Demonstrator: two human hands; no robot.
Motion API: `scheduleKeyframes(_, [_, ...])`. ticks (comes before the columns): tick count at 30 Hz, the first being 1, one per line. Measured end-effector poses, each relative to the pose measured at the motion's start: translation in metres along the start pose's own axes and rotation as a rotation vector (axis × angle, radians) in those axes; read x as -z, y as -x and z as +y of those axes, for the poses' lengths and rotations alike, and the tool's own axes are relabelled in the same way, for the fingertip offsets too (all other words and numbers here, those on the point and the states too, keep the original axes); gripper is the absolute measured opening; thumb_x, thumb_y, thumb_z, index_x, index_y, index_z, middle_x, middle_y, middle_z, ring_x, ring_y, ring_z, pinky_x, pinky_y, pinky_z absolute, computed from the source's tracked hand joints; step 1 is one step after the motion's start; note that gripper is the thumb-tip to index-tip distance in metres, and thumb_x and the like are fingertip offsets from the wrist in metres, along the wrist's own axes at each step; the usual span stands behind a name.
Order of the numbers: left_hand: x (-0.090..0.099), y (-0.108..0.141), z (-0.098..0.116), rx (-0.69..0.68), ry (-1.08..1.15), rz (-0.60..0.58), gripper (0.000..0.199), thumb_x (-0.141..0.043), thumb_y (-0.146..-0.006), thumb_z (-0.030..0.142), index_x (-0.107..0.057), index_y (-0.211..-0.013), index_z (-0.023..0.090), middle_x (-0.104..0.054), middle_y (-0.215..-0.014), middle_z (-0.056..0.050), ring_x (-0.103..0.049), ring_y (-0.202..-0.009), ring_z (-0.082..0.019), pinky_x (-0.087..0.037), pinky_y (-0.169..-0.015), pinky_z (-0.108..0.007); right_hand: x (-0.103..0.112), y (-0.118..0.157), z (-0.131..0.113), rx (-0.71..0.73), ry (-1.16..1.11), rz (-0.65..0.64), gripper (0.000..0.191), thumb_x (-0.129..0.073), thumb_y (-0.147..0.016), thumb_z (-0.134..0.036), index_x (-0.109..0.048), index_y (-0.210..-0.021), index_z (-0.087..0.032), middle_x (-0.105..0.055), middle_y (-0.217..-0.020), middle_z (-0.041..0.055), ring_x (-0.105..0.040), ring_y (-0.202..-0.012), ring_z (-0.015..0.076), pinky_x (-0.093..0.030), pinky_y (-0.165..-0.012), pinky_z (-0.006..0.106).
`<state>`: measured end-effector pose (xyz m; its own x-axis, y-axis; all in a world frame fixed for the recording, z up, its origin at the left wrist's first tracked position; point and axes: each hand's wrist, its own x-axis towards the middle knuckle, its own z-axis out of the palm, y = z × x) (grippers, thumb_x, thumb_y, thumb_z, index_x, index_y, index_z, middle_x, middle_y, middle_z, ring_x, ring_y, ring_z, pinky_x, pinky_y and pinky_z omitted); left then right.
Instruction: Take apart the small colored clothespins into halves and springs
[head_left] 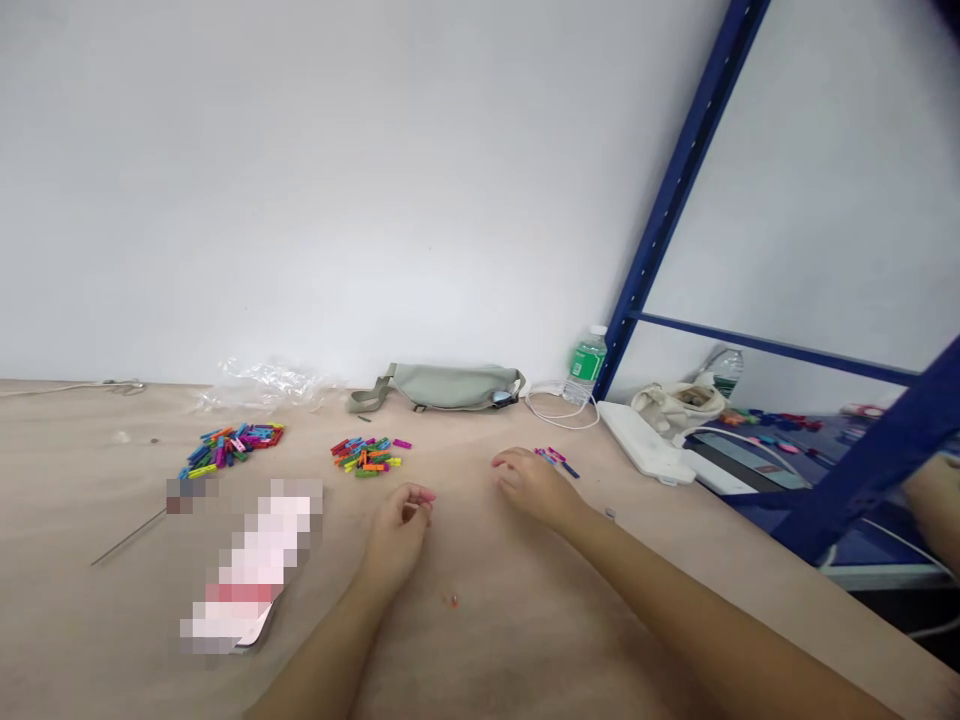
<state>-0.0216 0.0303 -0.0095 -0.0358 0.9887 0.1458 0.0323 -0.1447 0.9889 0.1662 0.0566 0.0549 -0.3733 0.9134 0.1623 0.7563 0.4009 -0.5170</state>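
Observation:
My left hand (397, 532) is over the table, its fingers loosely curled and the thumb a little apart from them, with nothing visible between them. To its upper left lies a pile of small coloured clothespins (367, 457). Farther right is my right hand (531, 487), palm down, its fingers bent and apart, with no object seen in them. Just beyond it are a few pink and blue clothespins (556, 460), partly beside the wrist. A larger pile of clothespins (232, 447) sits at the left. Tiny orange and metal bits (454, 600) rest between my forearms.
A phone-like object (255, 570), partly pixelated, and a thin rod (129, 536) lie left. Along the wall are clear plastic (262, 385), a grey-green pouch (457, 386) and a bottle (586, 366). A white box (646, 445) and blue frame (679, 180) stand right; another person's arm (934, 505) shows.

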Motion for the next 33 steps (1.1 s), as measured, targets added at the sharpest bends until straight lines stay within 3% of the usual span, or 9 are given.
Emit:
scheduleKeyframes(3, [0.015,-0.006,-0.001,-0.136,-0.209,0.048,0.018,-0.052,-0.065,0.014,-0.061,-0.08,0.02,-0.057,-0.085,-0.004,-0.05,-0.09,-0.022,-0.036,-0.085,-0.039,-0.017,0.018,-0.016,0.085,-0.003,-0.05,0.022,-0.054,-0.077,-0.028,-0.057,-0.096,-0.018,-0.059,-0.096,0.0043,-0.056,-0.08,0.0157,-0.046,-0.072,0.029])
scheduleKeyframes(6, [0.031,-0.01,-0.004,-0.282,-0.672,0.117,0.034,-0.051,-0.064,0.01,-0.06,-0.096,0.021,-0.056,-0.105,-0.007,-0.042,-0.106,-0.026,-0.029,-0.092,-0.041,-0.034,0.036,-0.033,0.369,-0.031,-0.139,0.022,-0.055,-0.074,-0.021,-0.059,-0.095,-0.02,-0.061,-0.1,0.0031,-0.054,-0.09,0.0168,-0.041,-0.082,0.027])
scheduleKeyframes(9, [0.044,-0.015,-0.01,-0.265,-0.986,0.187,0.044,-0.05,-0.068,0.017,-0.052,-0.111,0.02,-0.048,-0.121,-0.009,-0.036,-0.114,-0.027,-0.026,-0.095,-0.041,-0.044,0.045,-0.038,0.52,-0.012,-0.211,0.019,-0.047,-0.078,-0.015,-0.061,-0.091,-0.019,-0.063,-0.095,0.0037,-0.054,-0.091,0.0154,-0.039,-0.085,0.027])
scheduleKeyframes(12, [0.051,-0.018,-0.017,-0.209,-1.13,0.187,0.048,-0.047,-0.072,0.025,-0.044,-0.12,0.019,-0.041,-0.128,-0.01,-0.032,-0.118,-0.028,-0.025,-0.095,-0.041,-0.044,0.047,-0.031,0.509,0.033,-0.195,0.022,-0.041,-0.081,-0.015,-0.062,-0.087,-0.017,-0.064,-0.09,0.0053,-0.055,-0.085,0.0153,-0.04,-0.082,0.028])
scheduleKeyframes(17, [0.053,-0.02,-0.02,-0.157,-1.193,0.122,0.048,-0.044,-0.074,0.03,-0.042,-0.121,0.02,-0.04,-0.13,-0.009,-0.032,-0.118,-0.027,-0.026,-0.094,-0.04,-0.026,0.06,-0.017,0.432,0.098,-0.144,0.025,-0.036,-0.085,-0.02,-0.06,-0.091,-0.018,-0.063,-0.09,0.0063,-0.055,-0.083,0.0158,-0.042,-0.076,0.028])
scheduleKeyframes(22, [0.052,-0.021,-0.017,-0.16,-1.178,0.125,0.047,-0.045,-0.075,0.028,-0.042,-0.12,0.019,-0.046,-0.124,-0.008,-0.037,-0.115,-0.025,-0.027,-0.094,-0.036,-0.015,0.081,0.001,0.54,0.079,-0.18,0.028,-0.033,-0.087,-0.023,-0.06,-0.094,-0.019,-0.062,-0.094,0.0059,-0.054,-0.089,0.0139,-0.038,-0.086,0.028])
scheduleKeyframes(25, [0.051,-0.021,-0.016,-0.163,-1.164,0.125,0.045,-0.044,-0.075,0.029,-0.044,-0.119,0.019,-0.048,-0.122,-0.008,-0.041,-0.111,-0.024,-0.029,-0.092,-0.035,-0.008,0.088,0.011,0.489,0.104,-0.161,0.03,-0.032,-0.088,-0.024,-0.061,-0.094,-0.019,-0.062,-0.095,0.0075,-0.054,-0.09,0.0145,-0.041,-0.084,0.028])
scheduleKeyframes(28, [0.051,-0.02,-0.016,-0.165,-1.15,0.132,0.043,-0.043,-0.076,0.029,-0.046,-0.117,0.019,-0.049,-0.12,-0.008,-0.041,-0.111,-0.024,-0.029,-0.092,-0.035,0.0,0.092,0.004,0.458,0.11,-0.162,0.03,-0.033,-0.087,-0.025,-0.057,-0.105,-0.02,-0.057,-0.109,0.0077,-0.049,-0.103,0.0156,-0.038,-0.089,0.029])
scheduleKeyframes(33, [0.05,-0.018,-0.014,-0.153,-1.138,0.157,0.039,-0.045,-0.075,0.026,-0.051,-0.112,0.018,-0.05,-0.118,-0.009,-0.045,-0.107,-0.024,-0.031,-0.089,-0.035,-0.004,0.094,-0.027,0.642,0.072,-0.357,0.037,-0.034,-0.087,-0.025,-0.042,-0.123,-0.02,-0.045,-0.125,0.004,-0.036,-0.118,0.0148,-0.025,-0.101,0.031])
